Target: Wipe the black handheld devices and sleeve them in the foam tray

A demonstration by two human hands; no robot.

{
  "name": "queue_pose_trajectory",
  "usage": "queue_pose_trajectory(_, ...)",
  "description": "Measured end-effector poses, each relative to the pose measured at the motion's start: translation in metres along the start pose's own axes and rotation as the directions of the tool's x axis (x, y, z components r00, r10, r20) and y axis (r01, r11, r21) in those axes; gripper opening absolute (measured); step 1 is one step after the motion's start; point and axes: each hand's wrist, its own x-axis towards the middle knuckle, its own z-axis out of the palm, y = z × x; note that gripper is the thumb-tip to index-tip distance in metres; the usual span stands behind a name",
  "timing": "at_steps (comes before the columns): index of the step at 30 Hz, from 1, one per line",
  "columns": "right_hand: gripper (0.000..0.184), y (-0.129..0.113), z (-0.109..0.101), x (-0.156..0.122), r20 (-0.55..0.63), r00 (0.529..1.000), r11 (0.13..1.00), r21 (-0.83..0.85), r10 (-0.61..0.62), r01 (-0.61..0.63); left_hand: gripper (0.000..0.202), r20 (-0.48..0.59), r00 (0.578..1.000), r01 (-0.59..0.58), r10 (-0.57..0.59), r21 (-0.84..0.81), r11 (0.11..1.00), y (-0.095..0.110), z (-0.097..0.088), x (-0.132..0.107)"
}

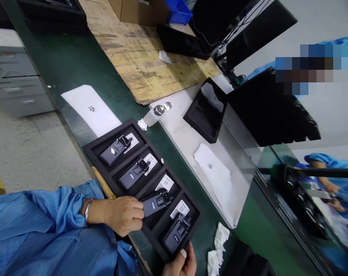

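A black foam tray (152, 230) with several compartments lies aslant on the green table. My left hand (126, 215), a metal bracelet on its wrist, is closed around the lower end of a black handheld radio (156, 202), tilted over the third compartment. A similar radio (174, 234) lies in the end compartment beside my right hand (182, 264). That hand is partly cut off by the bottom edge, its thumb and fingers closed on the tray's corner. Two more radios, one at the far end (115, 150) and one after it (133, 173), lie in their compartments, white labels beneath.
White sheets lie beyond the tray (90, 109) and on a pale board (176, 115). An open-lidded bottle (153, 115) and crumpled tissue (218, 245) are close by. A dark shallow tray (205, 109) rests on the board. Other people in blue work across the bench.
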Motion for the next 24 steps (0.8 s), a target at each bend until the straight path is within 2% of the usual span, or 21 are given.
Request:
queue_pose_trajectory(2, 0.043, -0.007, -0.001, 0.001, -0.032, 0.999, 0.997, 0.072, 0.034, -0.031, 0.016, -0.012, 1.000, -0.014, 0.014, -0.010, 1.000, -0.001, -0.001, 0.001)
queue_pose_trajectory(6, 0.049, -0.008, 0.000, 0.003, 0.034, 0.999, 0.996, 0.089, -0.002, -0.001, 0.018, 0.011, 1.000, -0.012, 0.012, -0.039, 0.999, -0.001, -0.007, 0.002)
queue_pose_trajectory(11, 0.051, -0.009, -0.003, 0.007, 0.065, 0.998, 0.992, 0.126, -0.013, 0.005, 0.021, 0.041, 0.998, 0.057, -0.053, -0.097, 0.994, -0.004, -0.011, 0.001)
queue_pose_trajectory(14, 0.043, -0.022, -0.014, 0.011, 0.013, 0.999, 0.991, 0.130, -0.044, 0.042, 0.023, 0.006, 0.988, 0.151, -0.152, -0.175, 0.973, -0.005, -0.011, 0.003)
queue_pose_trajectory(16, 0.040, -0.038, -0.020, 0.013, -0.020, 0.991, 0.986, 0.093, -0.134, 0.135, 0.022, -0.038, 0.954, 0.282, -0.296, -0.207, 0.937, -0.004, -0.012, 0.010)
queue_pose_trajectory(18, 0.042, -0.055, -0.021, 0.013, 0.056, 0.969, 0.970, 0.047, -0.243, 0.240, 0.022, -0.045, 0.896, 0.431, -0.442, -0.153, 0.889, 0.000, -0.012, 0.023)
queue_pose_trajectory(20, 0.049, -0.070, -0.014, 0.011, 0.187, 0.934, 0.949, -0.021, -0.304, 0.314, 0.030, 0.033, 0.845, 0.533, -0.534, 0.018, 0.846, 0.007, -0.008, 0.040)
queue_pose_trajectory(21, 0.052, -0.076, -0.009, 0.010, 0.236, 0.918, 0.938, -0.060, -0.319, 0.341, 0.040, 0.100, 0.820, 0.550, -0.563, 0.134, 0.825, 0.011, -0.005, 0.049)
queue_pose_trajectory(24, 0.058, -0.085, 0.007, 0.006, 0.287, 0.902, 0.925, -0.103, -0.324, 0.365, 0.070, 0.279, 0.715, 0.507, -0.641, 0.424, 0.750, 0.021, 0.008, 0.074)
